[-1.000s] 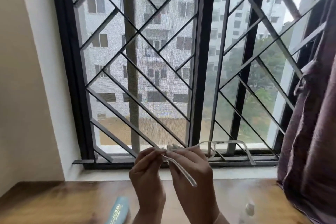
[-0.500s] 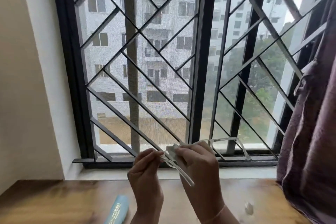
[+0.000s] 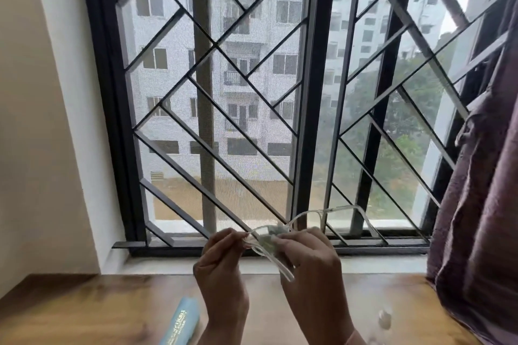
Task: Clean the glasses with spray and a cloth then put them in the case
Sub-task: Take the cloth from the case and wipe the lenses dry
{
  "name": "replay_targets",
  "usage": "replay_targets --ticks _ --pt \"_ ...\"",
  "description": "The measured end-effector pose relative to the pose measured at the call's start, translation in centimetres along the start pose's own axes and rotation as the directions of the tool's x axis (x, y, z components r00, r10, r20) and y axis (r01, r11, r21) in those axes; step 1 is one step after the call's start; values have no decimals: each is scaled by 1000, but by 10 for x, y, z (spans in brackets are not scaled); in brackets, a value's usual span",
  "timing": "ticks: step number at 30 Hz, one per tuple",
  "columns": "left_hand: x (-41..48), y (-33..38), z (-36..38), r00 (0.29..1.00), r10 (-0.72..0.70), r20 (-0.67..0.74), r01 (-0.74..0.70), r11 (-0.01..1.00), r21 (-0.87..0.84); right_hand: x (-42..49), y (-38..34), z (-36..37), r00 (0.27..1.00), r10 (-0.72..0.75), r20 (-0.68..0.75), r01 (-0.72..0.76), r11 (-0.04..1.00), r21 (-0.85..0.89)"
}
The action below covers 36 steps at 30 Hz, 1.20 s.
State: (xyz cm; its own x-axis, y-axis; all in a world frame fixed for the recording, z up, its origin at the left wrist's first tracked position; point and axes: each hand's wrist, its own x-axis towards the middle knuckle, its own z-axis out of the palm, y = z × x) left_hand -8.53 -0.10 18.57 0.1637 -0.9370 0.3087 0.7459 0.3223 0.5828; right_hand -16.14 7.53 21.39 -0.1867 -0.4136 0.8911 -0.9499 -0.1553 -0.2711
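Observation:
Clear-framed glasses [image 3: 333, 211] are held up in front of the window, above the wooden table. My left hand [image 3: 221, 269] pinches the frame's left end near the hinge. My right hand [image 3: 311, 266] pinches a small pale cloth [image 3: 270, 237] against the left lens. One temple arm sticks down between my hands; the other hangs at the far right. A light blue case [image 3: 181, 322] with gold lettering lies on the table below my left hand. No spray bottle can be made out.
A wooden table [image 3: 84, 311] runs below a black window grille [image 3: 308, 109] and a white sill. A purple curtain [image 3: 482, 176] hangs at the right edge. A small clear object [image 3: 384, 319] lies on the table at the right. A cream wall stands at left.
Both hands stay on the glasses and cloth; the right end of the frame has tilted upward a little, and the right hand has shifted slightly on the lens.

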Motion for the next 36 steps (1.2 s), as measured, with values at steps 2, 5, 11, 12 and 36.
replay_targets --ticks 2,5,11,12,36 --pt "0 -2 0 1000 -7 19 7 1000 5 3 -1 -1 1000 12 -18 -12 1000 -2" --pt "0 -3 0 999 -23 37 23 1000 3 7 -2 2 999 25 -36 -25 1000 7" --pt "0 -6 1 999 -38 -1 38 999 6 4 -13 14 1000 -15 -11 16 997 75" --pt "-1 -6 1 999 -36 -5 36 999 8 2 -14 16 1000 -24 -12 25 996 80" --pt "0 -3 -5 1000 16 -26 -14 998 57 -19 34 -11 951 109 -289 -117 993 -11"
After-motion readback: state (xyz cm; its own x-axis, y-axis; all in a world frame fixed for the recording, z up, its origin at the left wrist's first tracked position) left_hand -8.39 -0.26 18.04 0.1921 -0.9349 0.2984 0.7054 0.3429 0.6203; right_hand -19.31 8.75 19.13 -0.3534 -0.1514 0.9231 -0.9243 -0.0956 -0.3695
